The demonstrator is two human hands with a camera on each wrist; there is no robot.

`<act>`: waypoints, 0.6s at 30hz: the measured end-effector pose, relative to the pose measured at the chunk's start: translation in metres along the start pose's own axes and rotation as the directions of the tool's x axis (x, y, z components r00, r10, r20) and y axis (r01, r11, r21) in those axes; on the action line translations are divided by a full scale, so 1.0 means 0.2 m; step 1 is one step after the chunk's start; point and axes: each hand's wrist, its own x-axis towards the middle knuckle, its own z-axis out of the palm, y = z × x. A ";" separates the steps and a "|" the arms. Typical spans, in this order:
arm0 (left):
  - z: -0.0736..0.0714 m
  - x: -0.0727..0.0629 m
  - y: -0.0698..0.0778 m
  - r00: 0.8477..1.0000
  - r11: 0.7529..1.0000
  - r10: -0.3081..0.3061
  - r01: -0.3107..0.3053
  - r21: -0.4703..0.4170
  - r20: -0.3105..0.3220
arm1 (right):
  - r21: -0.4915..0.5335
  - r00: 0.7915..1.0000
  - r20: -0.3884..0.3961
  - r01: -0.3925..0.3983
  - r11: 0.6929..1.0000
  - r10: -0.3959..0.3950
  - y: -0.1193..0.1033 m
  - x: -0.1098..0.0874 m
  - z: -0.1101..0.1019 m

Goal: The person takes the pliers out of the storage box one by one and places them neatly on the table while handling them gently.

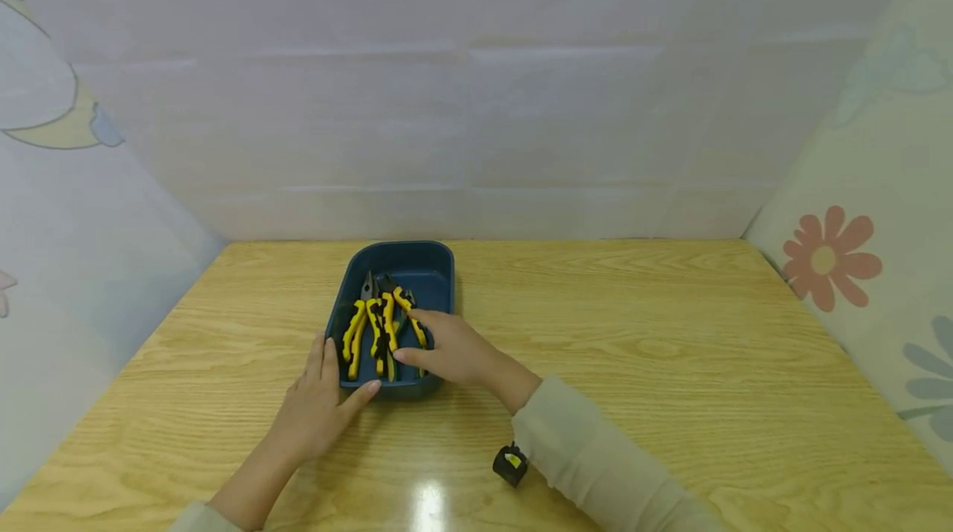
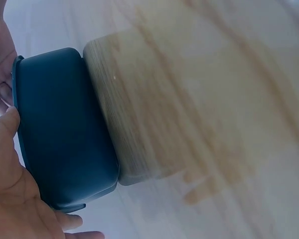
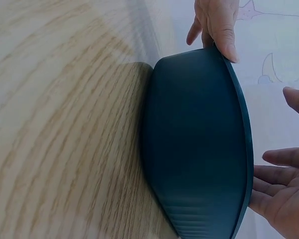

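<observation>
A dark blue plastic bin (image 1: 405,259) stands at the left of the wooden table, with several pliers (image 1: 353,337) lying in it, their yellow and black handles toward me. My left hand (image 1: 316,408) holds the bin's near left corner, thumb at the front rim and fingers along the left side. The right hand (image 1: 450,348) reaches over the right rim, thumb and index finger spread above the handles. In the right wrist view its fingers (image 3: 284,186) look apart and loosely extended beside the rim. The bin's wall (image 2: 65,129) hides the pliers from both wrist views.
A small black tape measure (image 1: 510,463) with a yellow label lies near the right sleeve (image 1: 596,449), at the front of the wooden table (image 1: 633,325). White sheeting (image 1: 476,118) rises behind the table, and printed walls flank both sides.
</observation>
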 end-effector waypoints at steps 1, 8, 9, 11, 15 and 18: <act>0.00 0.00 0.00 1.000 1.000 -0.003 0.003 -0.004 0.005 | 0.000 1.000 0.004 0.001 1.000 -0.001 0.00 0.01 0.00; 0.00 0.00 -0.01 0.999 0.999 -0.013 0.014 -0.041 0.042 | -0.001 1.000 0.011 -0.025 1.000 0.025 -0.02 0.03 0.01; 0.00 0.00 -0.01 0.999 0.999 -0.010 0.011 -0.041 0.041 | 0.002 1.000 0.010 -0.028 1.000 0.028 -0.02 0.04 0.01; 0.00 0.00 -0.01 0.999 0.999 -0.003 0.004 -0.038 0.032 | 0.004 0.999 0.009 -0.034 0.999 0.034 -0.02 0.05 0.01; 0.00 0.00 -0.01 1.000 1.000 0.006 -0.006 -0.021 0.013 | -0.006 0.999 0.017 -0.047 0.999 0.047 -0.03 0.07 0.02; 0.00 0.00 -0.01 1.000 1.000 0.005 -0.005 -0.010 0.008 | -0.022 0.998 0.022 -0.061 0.998 0.061 -0.04 0.09 0.04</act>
